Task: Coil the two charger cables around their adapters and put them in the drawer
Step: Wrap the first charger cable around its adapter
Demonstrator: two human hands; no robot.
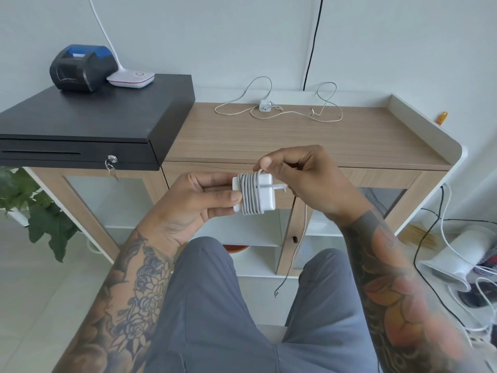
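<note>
1. Holding the white adapter in my left hand, I pinch its cable, coiled around it, with my right hand.
2. Head view: the second charger lies uncoiled on the wooden cabinet.

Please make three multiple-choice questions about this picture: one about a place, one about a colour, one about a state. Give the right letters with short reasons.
1. Where does the second charger lie?
A. on the wooden cabinet top
B. on the black cash drawer
C. on the floor

2. What colour is the adapter in the hands?
A. black
B. white
C. orange

3. How is its cable?
A. fully loose
B. partly coiled
C. cut off

Answers: 1 A, it lies uncoiled near the wall; 2 B, its body is white; 3 B, turns wrap it while the right hand pinches the rest and the left hand grips it.
</note>
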